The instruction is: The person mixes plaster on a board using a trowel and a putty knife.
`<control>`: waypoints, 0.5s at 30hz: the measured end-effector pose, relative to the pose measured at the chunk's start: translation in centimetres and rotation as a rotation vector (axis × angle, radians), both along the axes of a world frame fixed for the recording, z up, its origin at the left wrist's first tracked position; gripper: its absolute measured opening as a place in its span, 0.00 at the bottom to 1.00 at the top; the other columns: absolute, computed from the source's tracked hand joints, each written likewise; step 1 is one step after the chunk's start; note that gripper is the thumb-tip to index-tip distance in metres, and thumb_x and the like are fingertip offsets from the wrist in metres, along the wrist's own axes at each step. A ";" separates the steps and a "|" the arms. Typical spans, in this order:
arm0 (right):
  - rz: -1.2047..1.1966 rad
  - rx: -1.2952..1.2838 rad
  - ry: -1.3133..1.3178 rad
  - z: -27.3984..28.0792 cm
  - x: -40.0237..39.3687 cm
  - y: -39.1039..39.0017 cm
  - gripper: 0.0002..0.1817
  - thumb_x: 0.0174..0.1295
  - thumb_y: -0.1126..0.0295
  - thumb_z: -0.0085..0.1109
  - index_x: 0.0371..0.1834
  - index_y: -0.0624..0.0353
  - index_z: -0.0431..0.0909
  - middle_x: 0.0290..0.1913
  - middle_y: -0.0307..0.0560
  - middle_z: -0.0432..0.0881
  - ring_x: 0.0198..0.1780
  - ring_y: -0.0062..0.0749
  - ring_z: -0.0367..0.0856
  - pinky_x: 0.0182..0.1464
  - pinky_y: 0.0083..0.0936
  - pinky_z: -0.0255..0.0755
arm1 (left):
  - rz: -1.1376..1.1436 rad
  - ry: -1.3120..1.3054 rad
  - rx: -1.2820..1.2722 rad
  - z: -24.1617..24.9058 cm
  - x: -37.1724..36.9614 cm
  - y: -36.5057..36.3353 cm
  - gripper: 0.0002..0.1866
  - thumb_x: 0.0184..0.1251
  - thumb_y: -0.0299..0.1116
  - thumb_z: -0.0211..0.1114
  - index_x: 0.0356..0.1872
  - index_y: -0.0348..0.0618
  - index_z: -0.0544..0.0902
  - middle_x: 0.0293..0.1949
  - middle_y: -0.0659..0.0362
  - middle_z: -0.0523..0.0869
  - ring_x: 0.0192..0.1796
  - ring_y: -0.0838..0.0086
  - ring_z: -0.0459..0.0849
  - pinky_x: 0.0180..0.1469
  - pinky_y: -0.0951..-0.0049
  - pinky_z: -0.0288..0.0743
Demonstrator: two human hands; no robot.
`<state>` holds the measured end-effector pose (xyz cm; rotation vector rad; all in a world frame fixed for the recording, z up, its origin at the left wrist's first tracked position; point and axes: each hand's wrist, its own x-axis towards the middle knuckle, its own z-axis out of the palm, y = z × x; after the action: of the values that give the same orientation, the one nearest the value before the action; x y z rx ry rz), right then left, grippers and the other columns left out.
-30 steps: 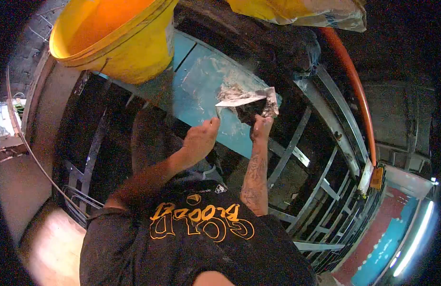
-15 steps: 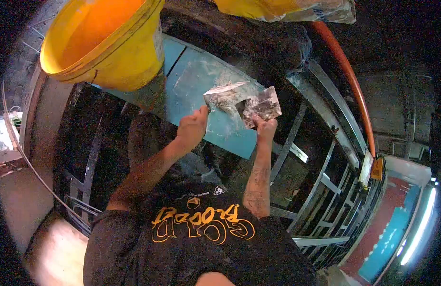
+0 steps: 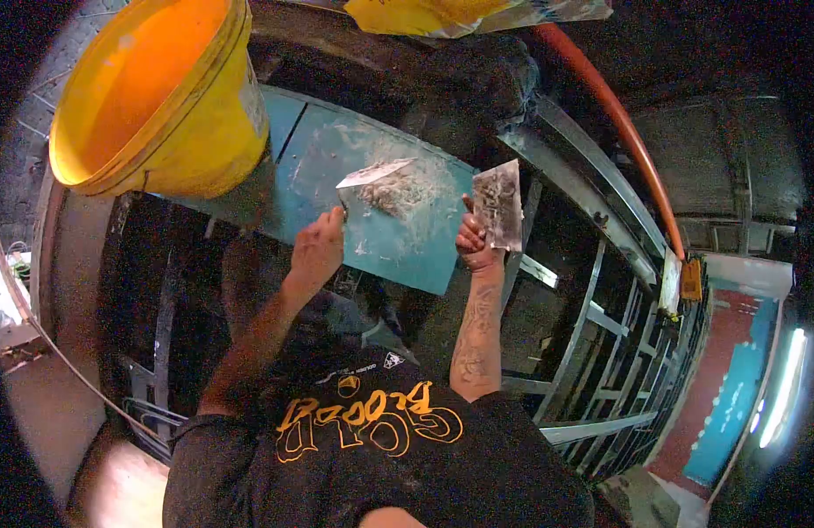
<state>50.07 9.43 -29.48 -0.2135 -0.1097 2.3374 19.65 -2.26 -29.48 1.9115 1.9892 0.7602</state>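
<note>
My left hand (image 3: 319,251) is closed on the handle of a flat-bladed trowel (image 3: 373,172). Its pale blade lies over a heap of wet grey-white plaster (image 3: 398,195) on a blue-green board (image 3: 305,207). To the right, my right hand (image 3: 477,238) grips a rectangular, plaster-smeared metal plate (image 3: 499,207), held upright near the board's right edge. The plate's handle is hidden.
A large yellow bucket (image 3: 200,132) stands at the upper left. A yellow bag (image 3: 433,13) is at the top. An orange pipe (image 3: 614,101) and metal framing (image 3: 592,198) run down the right. A cable (image 3: 81,361) curves along the left.
The right hand has turned the metal plate upright and moved it away from the plaster heap. The trowel in my left hand stays over the heap. The whole view has shifted slightly.
</note>
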 end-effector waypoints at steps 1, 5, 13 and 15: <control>0.013 0.006 0.011 0.4 -0.4 -0.2 0.30 0.66 0.55 0.47 0.64 0.67 0.62 0.19 0.38 0.62 0.15 0.22 0.60 0.20 0.21 0.54 | -0.003 -0.009 -0.017 -0.4 -0.1 0.1 0.15 0.53 0.25 0.59 0.43 0.43 0.69 0.31 0.50 0.78 0.32 0.52 0.81 0.31 0.59 0.75; 0.029 0.005 -0.005 2.4 -1.8 -0.9 0.29 0.66 0.56 0.47 0.62 0.68 0.63 0.18 0.37 0.60 0.15 0.20 0.57 0.20 0.21 0.54 | -0.063 -0.211 -0.058 -1.3 -0.7 0.6 0.18 0.52 0.26 0.61 0.46 0.43 0.68 0.33 0.48 0.80 0.35 0.49 0.81 0.35 0.54 0.75; 0.042 0.360 -0.157 9.4 -5.5 3.7 0.21 0.65 0.59 0.51 0.51 0.66 0.71 0.25 0.42 0.70 0.20 0.25 0.65 0.24 0.23 0.61 | -0.115 -0.750 -0.140 -5.2 0.1 2.1 0.24 0.53 0.32 0.67 0.51 0.43 0.68 0.29 0.47 0.81 0.29 0.57 0.82 0.31 0.60 0.75; -0.431 0.656 -1.396 18.2 -10.0 3.6 0.16 0.64 0.61 0.54 0.45 0.63 0.75 0.29 0.44 0.75 0.27 0.26 0.73 0.30 0.27 0.68 | -0.120 -0.966 -0.211 -7.1 0.5 2.3 0.26 0.52 0.32 0.68 0.52 0.45 0.68 0.27 0.51 0.80 0.24 0.65 0.81 0.26 0.63 0.75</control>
<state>40.04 12.99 -11.29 -1.3087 -1.3021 1.2376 20.18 0.01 -36.58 1.1605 1.2655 1.1004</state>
